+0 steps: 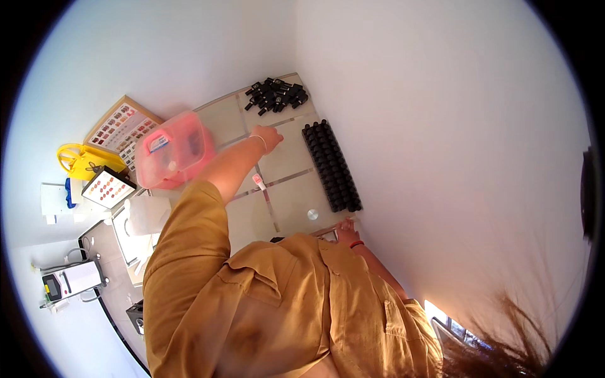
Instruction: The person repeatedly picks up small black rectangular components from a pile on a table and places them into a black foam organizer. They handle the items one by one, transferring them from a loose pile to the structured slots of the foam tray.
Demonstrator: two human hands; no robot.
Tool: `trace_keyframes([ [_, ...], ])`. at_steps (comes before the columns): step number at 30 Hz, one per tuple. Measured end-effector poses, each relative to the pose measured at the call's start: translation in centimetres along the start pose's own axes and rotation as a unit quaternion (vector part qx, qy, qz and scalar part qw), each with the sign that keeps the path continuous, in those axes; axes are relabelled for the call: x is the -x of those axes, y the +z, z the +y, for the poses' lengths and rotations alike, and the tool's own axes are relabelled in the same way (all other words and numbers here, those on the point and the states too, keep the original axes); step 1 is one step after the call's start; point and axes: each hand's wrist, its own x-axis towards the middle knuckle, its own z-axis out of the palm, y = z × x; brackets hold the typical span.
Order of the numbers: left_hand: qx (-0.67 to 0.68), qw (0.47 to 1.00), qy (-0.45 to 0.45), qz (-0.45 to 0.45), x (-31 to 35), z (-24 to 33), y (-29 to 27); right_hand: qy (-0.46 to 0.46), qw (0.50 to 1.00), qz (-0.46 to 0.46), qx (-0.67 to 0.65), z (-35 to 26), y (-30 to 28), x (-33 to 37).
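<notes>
Listing largest to smallest: see pale tabletop (239, 211) in corner, crossed by darker lines; pink tub (176, 151) with cloudy lid at far left; block of black bottles (331, 167) in tight rows along right side; loose pile of black bottles (276, 96) near far edge, lying every which way. Next find left hand (270, 138), extended past pink tub, and right hand (346, 233) at near right edge. Smallest: note red-and-white bottle (259, 182) and clear round disc (313, 215) nearer in.

Judging risks: could scatter loose bottles through a hurried push into the tangle; could knock rows askew by bumping near end of block with right hand; could upset red-and-white bottle by drawing left forearm back low.

Cannot tell left grip: see curled fingers only, mostly from behind. Cannot tell right grip either: too small, nothing seen held. Place loose pile just beyond left hand, with a visible gap between; place block to right of left hand, apart, with near end close to right hand.
</notes>
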Motion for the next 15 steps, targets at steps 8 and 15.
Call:
trace_keyframes([
  [8,-0.016,0.985,0.169,-0.017,3.4,6.3,2.7,0.002,1.0,-0.007,0.021,-2.4,-2.7,2.6],
  [15,0.18,0.959,0.215,0.032,7.1,14.6,2.8,-0.085,0.976,0.159,-0.121,0.4,1.3,1.1],
])
